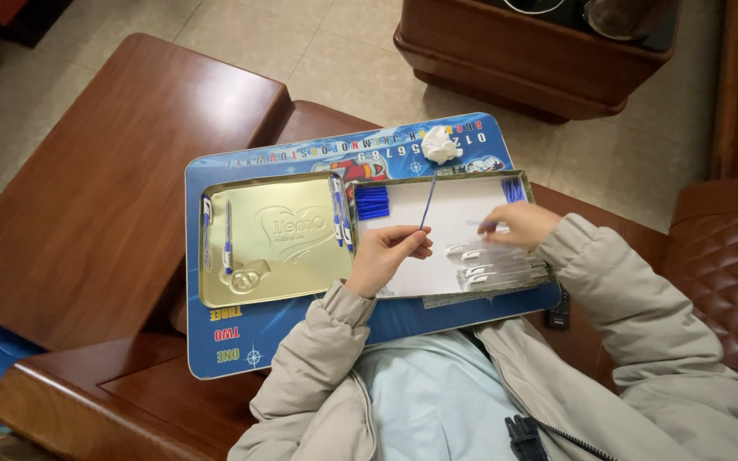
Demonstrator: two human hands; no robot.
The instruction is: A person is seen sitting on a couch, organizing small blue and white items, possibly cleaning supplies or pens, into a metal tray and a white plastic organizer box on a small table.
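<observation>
**Pen parts sorted over a tin on a lap board**

Across the middle of the frame lies a blue board (241,341), resting over the arm of a brown leather seat (728,265) and the person's lap, so it serves as a flat worktop. On it sits an opened gold tin: the lid (288,256) lies face-up at centre left, and the tray (463,294), lined with white, at centre right, side by side so both halves can hold parts.

At the lower right of the tray a row of clear pen barrels (497,269) lies in a bundle, close under the hands. A stack of blue refills (372,202) sits in the tray's upper left corner, and a few more blue pieces (514,189) in its upper right corner. Finished pens (340,213) lie along the lid's right edge, and two more pens (227,239) near its left edge, kept apart from the loose parts. A crumpled tissue (440,144) rests on the board above the tray.

Left hand (383,256) pinches a thin blue refill (428,202) between fingertips, holding it upright over the tray. Right hand (518,224) hovers over the barrels with fingers curled; it seems to grip a small pale piece, but I cannot tell for sure.
</observation>
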